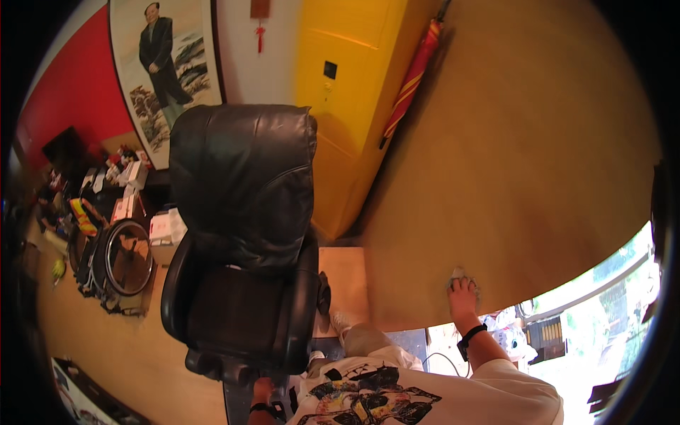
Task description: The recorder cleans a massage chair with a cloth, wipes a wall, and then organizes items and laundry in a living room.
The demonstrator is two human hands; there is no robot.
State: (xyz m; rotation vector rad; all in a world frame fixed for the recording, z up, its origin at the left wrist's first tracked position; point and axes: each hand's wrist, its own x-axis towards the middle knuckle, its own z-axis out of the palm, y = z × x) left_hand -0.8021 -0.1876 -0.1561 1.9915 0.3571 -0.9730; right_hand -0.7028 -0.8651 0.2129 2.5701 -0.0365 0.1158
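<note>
My right hand [462, 296], at the right of the head view, presses a crumpled greyish cloth [458, 273] against a broad brown wood-coloured panel [494, 175]. A dark band circles that wrist. Low in the picture, my left hand [263, 390] hangs beside my body, close to the base of a black leather office chair [239, 313]; it is small and dim, and whether it holds anything cannot be told. A dark watch is on the left wrist. The chair stands before me, somewhat to the left, with its seat towards me.
A yellow cabinet [340, 117] stands behind the chair, with a red umbrella [414, 79] between it and the panel. Further left are a wheelchair [127, 257], a white-and-red box [167, 228] and a cluttered desk. A person sits at the far left. A cable [446, 357] loops below the panel.
</note>
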